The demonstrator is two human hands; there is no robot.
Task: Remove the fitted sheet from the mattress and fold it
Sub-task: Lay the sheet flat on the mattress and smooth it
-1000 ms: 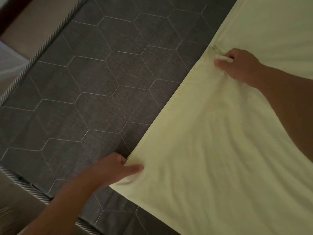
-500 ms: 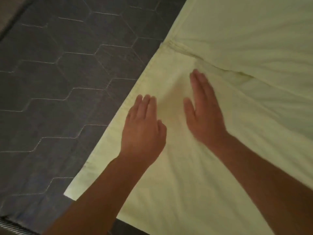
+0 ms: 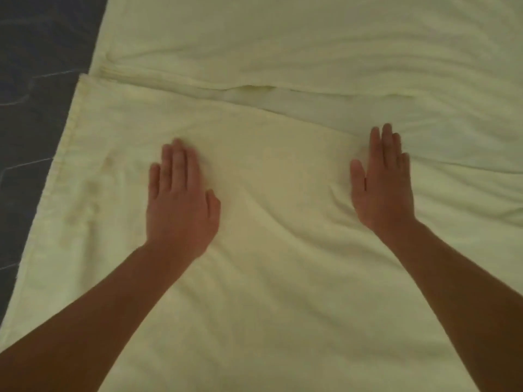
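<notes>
The pale yellow fitted sheet (image 3: 283,250) lies spread over the dark grey quilted mattress (image 3: 34,123) and fills most of the view. A near layer is folded over it; that layer's hemmed edge and a gathered seam (image 3: 249,90) run across the upper part. My left hand (image 3: 181,199) rests flat on the sheet, palm down, fingers extended. My right hand (image 3: 382,185) lies flat the same way, farther right, by the folded layer's far edge. Neither hand grips the cloth. Soft wrinkles run between and beside the hands.
The bare mattress shows only as a strip along the left edge, with light hexagon stitching. The sheet's left hem (image 3: 62,165) runs diagonally beside it.
Both hands let go of the sheet's edge, came together flat on the cloth, then slid apart, left hand leftward and right hand rightward. The view shifted right, so less mattress shows.
</notes>
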